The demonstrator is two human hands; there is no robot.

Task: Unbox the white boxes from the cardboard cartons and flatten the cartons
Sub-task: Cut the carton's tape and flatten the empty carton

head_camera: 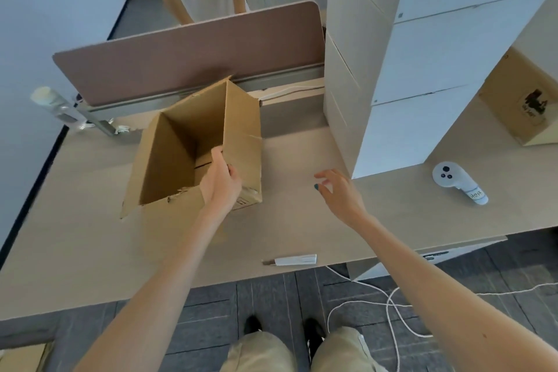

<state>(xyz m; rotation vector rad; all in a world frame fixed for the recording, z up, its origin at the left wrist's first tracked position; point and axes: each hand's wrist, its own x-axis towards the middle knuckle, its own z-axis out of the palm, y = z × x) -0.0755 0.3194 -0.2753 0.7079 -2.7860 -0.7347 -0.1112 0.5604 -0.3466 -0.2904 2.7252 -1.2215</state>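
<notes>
Cardboard carton, item one: where is it, and what have the hands got? (Inspector)

From my remote station I record this. The left hand grips the carton's right wall at the rim, thumb inside, fingers curled over the outside. The right hand hovers above the table, fingers loosely spread, holding nothing. The carton sits tilted on the table, left of centre, mouth up. No white box shows inside, and its floor flaps look closed. (Operator)

And outward from there? (Inspector)

A box cutter lies near the table's front edge, between the arms. The stack of white boxes stands to the right, well apart from the carton, with a controller near it. My judgement: the step in hand is flattening. I would bring the free hand to the opposite wall, turn the carton over and open the bottom seam with the cutter, blade away from the gripping fingers. Then press diagonal corners together. The torn near flap may rip further if pulled. (Operator)
</notes>
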